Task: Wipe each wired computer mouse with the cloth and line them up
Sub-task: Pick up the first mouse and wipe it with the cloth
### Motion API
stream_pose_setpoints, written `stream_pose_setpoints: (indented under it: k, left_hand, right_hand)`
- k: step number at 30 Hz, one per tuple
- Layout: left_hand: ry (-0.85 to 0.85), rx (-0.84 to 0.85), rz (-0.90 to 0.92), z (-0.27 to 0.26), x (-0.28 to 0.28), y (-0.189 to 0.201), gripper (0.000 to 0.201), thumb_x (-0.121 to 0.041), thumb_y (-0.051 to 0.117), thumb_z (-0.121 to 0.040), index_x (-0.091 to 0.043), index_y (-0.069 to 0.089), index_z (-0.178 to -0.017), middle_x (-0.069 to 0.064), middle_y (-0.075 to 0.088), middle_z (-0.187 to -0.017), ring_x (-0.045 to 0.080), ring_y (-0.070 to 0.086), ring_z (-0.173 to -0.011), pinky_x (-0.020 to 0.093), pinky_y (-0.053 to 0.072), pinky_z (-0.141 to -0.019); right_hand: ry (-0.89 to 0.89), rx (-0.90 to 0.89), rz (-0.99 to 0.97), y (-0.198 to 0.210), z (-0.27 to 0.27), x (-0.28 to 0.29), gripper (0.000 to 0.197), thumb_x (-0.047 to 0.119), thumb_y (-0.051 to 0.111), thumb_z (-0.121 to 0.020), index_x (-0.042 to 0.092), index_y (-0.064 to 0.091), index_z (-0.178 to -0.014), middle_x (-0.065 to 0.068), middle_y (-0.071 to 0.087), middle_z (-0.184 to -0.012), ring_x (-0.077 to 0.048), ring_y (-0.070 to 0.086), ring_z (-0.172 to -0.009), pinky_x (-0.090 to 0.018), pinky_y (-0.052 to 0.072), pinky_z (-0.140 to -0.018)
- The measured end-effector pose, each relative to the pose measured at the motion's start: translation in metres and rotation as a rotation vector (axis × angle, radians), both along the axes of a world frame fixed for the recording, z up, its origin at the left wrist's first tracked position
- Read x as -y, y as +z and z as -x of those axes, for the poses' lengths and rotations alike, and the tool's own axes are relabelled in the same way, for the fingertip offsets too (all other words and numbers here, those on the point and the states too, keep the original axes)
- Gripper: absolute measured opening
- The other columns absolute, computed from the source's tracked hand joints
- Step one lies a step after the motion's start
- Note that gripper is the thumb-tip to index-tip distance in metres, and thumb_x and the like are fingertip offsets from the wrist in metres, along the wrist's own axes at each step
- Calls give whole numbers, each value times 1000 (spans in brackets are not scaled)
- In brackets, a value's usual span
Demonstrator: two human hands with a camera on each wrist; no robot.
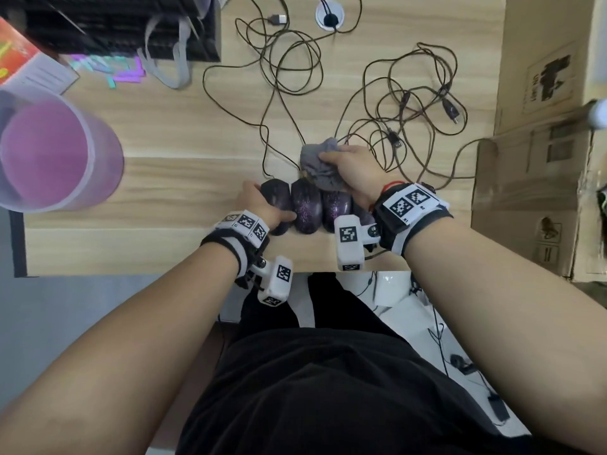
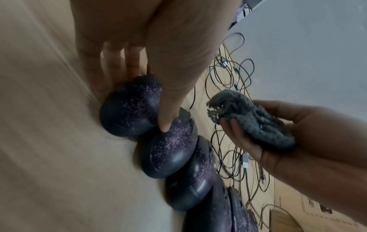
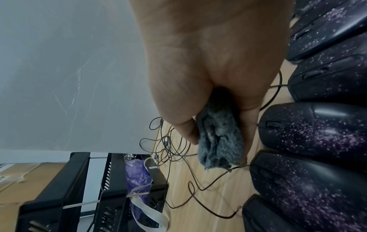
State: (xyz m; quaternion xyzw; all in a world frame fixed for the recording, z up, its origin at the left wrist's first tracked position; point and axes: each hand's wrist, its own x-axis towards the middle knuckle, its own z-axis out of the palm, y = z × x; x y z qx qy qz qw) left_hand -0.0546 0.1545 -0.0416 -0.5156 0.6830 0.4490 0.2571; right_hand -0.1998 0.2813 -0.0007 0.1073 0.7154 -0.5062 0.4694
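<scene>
Several dark mice with purple speckles lie side by side in a row [image 1: 307, 208] near the table's front edge, their cables running away from me. My left hand [image 1: 262, 208] grips the leftmost mouse [image 1: 278, 205]. In the left wrist view the thumb [image 2: 166, 116] lies between that mouse [image 2: 129, 109] and the second mouse [image 2: 168, 149], with the fingers on its far side. My right hand [image 1: 345, 165] holds a bunched grey cloth [image 1: 318, 165] just above the row's far end. The right wrist view shows the cloth [image 3: 220, 141] pinched between thumb and fingers, beside the mice [image 3: 317, 128].
Tangled mouse cables [image 1: 387, 103] with USB plugs spread over the wooden table [image 1: 164, 192] behind the row. A purple translucent container [image 1: 49, 152] stands at the left, a cardboard box [image 1: 542, 165] at the right and a black rack [image 1: 124, 24] at the back left.
</scene>
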Motion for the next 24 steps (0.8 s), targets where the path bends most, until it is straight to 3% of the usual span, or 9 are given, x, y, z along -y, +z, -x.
stream_pose_setpoints:
  k: [3,5,6,9,14,17,20,22,24]
  left_hand:
    - [20,24,18,2,0,3,89,-34,98,-57,-11,41,-122,6,58,-111,28,61,-102,45,52,-97]
    - [3,66,9,1,4,9,89,-43,96,-49,-6,52,-117,7,64,-105,28,65,-95,42,56,-90]
    - [-14,83,6,0,6,12,84,-48,94,-47,-6,59,-111,7,67,-101,28,67,-90,40,58,-85]
    - [-16,87,-8,-5,14,20,60,-49,89,-60,-9,66,-98,7,69,-91,27,67,-83,36,59,-78]
    - [169,-76,-118,-3,25,46,37,-44,85,-65,-18,72,-87,3,74,-86,20,70,-79,29,56,-67]
    - [294,-201,-268,9,25,75,23,-29,82,-77,-20,67,-91,1,71,-88,19,67,-83,29,53,-71]
    - [330,-300,-344,18,28,103,18,-27,76,-84,-22,65,-98,0,70,-90,18,62,-87,28,45,-70]
    - [368,-366,-426,23,32,119,29,-41,73,-88,-25,67,-112,-2,74,-101,19,65,-99,31,47,-74]
    - [381,-421,-603,25,36,135,53,-68,50,-94,-29,65,-127,-4,75,-116,18,69,-110,36,54,-73]
  right_hand:
    - [26,8,5,3,-3,2,11,11,65,-92,1,70,-93,-26,71,-101,-38,71,-96,-50,57,-90]
    - [56,-7,-3,5,-5,3,8,13,66,-91,5,68,-92,-26,71,-104,-38,70,-98,-52,56,-90]
    - [54,-16,-9,5,-5,4,11,13,67,-89,4,66,-95,-27,70,-105,-38,70,-99,-54,56,-90]
    - [44,-43,-31,10,-6,6,30,14,70,-87,-2,60,-111,-25,69,-108,-37,69,-99,-55,56,-88]
    - [78,-72,46,30,-11,11,21,10,67,-90,0,60,-108,-25,69,-107,-36,70,-97,-51,57,-90]
    - [59,-46,143,50,-16,22,17,10,61,-95,1,62,-109,-24,69,-108,-31,69,-95,-42,57,-90]
    - [11,22,248,69,-21,35,25,18,54,-100,0,64,-114,-23,69,-114,-33,68,-103,-43,53,-97]
    - [-5,40,260,77,-21,41,34,22,50,-101,-3,62,-121,-24,68,-115,-33,67,-104,-43,51,-97]
    - [-18,37,242,83,-20,46,38,22,50,-99,-6,62,-120,-26,68,-115,-36,66,-105,-47,49,-98]
